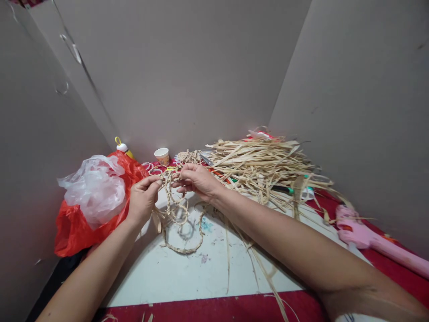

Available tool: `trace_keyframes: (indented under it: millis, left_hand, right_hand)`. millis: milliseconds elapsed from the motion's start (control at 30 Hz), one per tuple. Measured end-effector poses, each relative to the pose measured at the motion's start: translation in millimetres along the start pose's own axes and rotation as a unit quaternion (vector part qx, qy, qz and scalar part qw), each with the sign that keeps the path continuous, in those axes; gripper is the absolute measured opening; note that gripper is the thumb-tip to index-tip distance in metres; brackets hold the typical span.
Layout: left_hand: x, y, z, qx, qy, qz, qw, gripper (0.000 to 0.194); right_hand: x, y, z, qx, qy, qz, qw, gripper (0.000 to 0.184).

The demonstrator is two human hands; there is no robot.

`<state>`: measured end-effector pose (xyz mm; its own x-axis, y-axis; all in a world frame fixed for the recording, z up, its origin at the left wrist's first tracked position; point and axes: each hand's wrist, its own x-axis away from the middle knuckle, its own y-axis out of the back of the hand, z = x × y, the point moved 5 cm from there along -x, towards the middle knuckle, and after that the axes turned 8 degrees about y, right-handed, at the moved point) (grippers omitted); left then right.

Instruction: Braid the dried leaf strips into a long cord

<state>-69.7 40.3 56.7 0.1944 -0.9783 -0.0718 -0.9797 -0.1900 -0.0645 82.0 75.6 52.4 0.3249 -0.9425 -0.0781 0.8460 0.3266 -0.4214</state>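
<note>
Between my hands hangs a braided straw cord [169, 197], its loops dangling over a white board and one wide loop curving low near the board's middle. My left hand [145, 197] pinches the cord's upper part between thumb and fingertips. Just to the right, my right hand [194, 181] is closed on the same cord near its top, the fingertips bent around it. The exact strands between the fingertips are too fine to make out. Loose strips of dry straw trail under my right forearm.
A heap of dry straw [261, 165] lies at the back right, with green-handled tools partly under it. A red plastic bag [72, 230] with a white bag [97, 188] sits left. A paper cup [162, 155] stands behind. A pink hammer-shaped object [355, 228] lies right. The white board [161, 277] rests on red cloth.
</note>
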Motion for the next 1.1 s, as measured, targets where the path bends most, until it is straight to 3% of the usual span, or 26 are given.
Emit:
trace_keyframes:
  millis: [100,333,533,600,700,833,1000,1100]
  left_hand:
    - [0,-2.3,1,0.054,0.044,0.014,0.997,0.018]
    - [1,-0.4,-9,0.024,0.02,0.004,0.999,0.019]
    - [-1,3.9,-18,0.043,-0.005,0.003,0.999,0.017]
    - [-4,6.0,-22,0.05,-0.007,0.005,0.999,0.016]
    - [-7,8.8,-33,0.075,0.002,0.009,0.997,0.014]
    - [-7,11.6,-61,0.089,-0.003,0.024,0.996,0.017]
    - [-2,16.5,-106,0.042,-0.074,0.015,0.996,0.007]
    - [-1,17.2,-128,0.025,-0.105,0.007,0.994,0.005]
  right_hand:
    - [1,-2,-6,-0.051,-0.024,0.027,0.998,0.012]
    - [9,-17,-22,-0.174,-0.092,0.1,0.975,0.004]
    - [18,-23,-18,-0.117,-0.172,0.171,0.963,0.041]
    - [15,-18,-9,-0.071,-0.129,0.195,0.97,0.048]
    - [5,-6,11,0.053,-0.005,0.219,0.974,0.029]
    - [-5,4,52,0.241,0.118,0.209,0.94,0.017]
    - [-11,-4,109,0.317,0.204,0.17,0.911,0.004]
    - [-16,-10,129,0.29,0.21,0.127,0.925,0.005]
